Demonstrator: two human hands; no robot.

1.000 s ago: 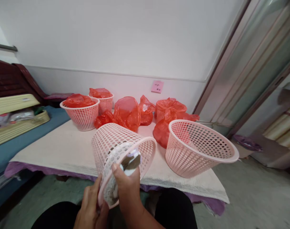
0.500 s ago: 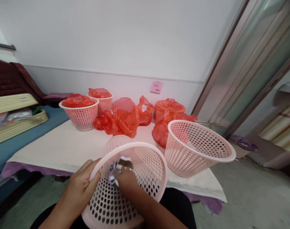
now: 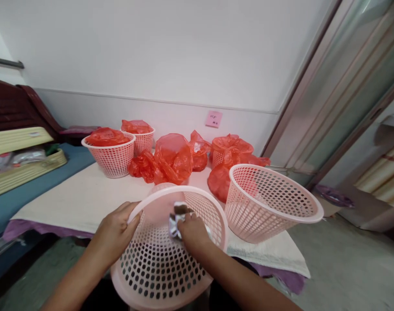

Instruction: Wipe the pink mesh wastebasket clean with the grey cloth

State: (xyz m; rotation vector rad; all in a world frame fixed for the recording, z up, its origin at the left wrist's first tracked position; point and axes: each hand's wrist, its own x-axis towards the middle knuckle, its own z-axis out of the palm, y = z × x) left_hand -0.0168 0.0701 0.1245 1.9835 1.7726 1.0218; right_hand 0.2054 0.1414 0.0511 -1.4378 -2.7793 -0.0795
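A pink plastic basket with a holed wall is tilted in front of me, its mouth facing me. My left hand is closed on its rim at the left. Inside the basket, my right hand grips a crumpled white cloth with purple and brown patches, held close to the inner wall. The fingertips of my right hand are partly hidden by the cloth. To the right, a second pink basket leans on the table with its mouth tipped toward me.
Two pink baskets with red plastic bags stand at the back left of the cloth-covered table. Several crumpled red bags lie along the middle and right. A pink note sticks to the wall. A yellow box stands at left.
My right hand has moved right and slightly up inside the basket with the cloth. The basket has tilted a little, and my left hand has stayed on the rim.
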